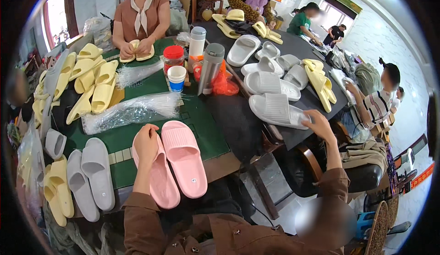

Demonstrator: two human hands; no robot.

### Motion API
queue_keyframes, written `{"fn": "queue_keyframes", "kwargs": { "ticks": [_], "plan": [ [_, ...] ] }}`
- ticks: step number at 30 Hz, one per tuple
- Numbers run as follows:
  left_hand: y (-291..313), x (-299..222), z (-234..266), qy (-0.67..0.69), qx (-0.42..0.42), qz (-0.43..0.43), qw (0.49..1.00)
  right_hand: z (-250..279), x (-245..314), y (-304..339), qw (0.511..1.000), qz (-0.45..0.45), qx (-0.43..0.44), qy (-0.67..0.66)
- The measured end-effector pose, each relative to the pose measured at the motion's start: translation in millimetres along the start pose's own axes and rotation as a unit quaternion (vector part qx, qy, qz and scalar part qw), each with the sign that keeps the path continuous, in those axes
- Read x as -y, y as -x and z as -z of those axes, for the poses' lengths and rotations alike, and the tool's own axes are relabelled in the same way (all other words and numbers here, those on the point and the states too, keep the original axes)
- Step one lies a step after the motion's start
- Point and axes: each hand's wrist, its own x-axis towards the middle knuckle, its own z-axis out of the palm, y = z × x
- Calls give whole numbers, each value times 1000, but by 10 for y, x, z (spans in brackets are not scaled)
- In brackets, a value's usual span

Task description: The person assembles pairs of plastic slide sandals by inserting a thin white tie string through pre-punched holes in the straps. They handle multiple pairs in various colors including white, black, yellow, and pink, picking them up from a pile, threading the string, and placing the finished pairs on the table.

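Two pink slippers lie side by side at the front edge of the green-topped table. My left hand (146, 144) is closed over the strap area of the left pink slipper (166, 188), covering part of it. The right pink slipper (187, 165) lies next to it, sole down, with a small white label near its heel. Out to the right, my right hand (319, 125) pinches the heel of a light grey slipper (277, 110) with a ribbed strap. That slipper lies at the near edge of the dark table, in front of several other grey slippers (268, 83).
Grey slippers (96, 177) and yellow slippers (57, 186) stand at left. Bundled clear plastic ties (133, 113), a paper cup (176, 78), a red-lidded jar (173, 58) and a grey flask (211, 69) occupy the green table (206, 135). Across it, a co-worker (141, 21) handles yellow slippers.
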Motion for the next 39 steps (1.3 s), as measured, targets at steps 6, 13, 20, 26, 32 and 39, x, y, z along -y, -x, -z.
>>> {"fn": "queue_keyframes", "kwargs": {
  "ticks": [6, 13, 20, 26, 32, 39],
  "plan": [
    [10, 18, 9, 6, -3, 6, 1000, -34, 455, -426, 995, 90, -16, -37],
    [-22, -35, -115, 27, -3, -5, 1000, -602, -70, -1094, 993, 86, -44, -73],
    [-4, 53, 31, 10, -4, 8, 1000, -691, 511, -947, 986, -18, -144, -78],
    [-27, 10, -54, 48, -105, -71, 991, -590, 158, -681, 974, -100, -191, -65],
    [96, -420, 418, 76, -146, -190, 968, -802, 66, -528, 979, -132, -144, 65],
    [1133, -668, 728, -46, 21, -104, 993, -581, 137, -470, 975, -97, 2, -199]
  ]
}}
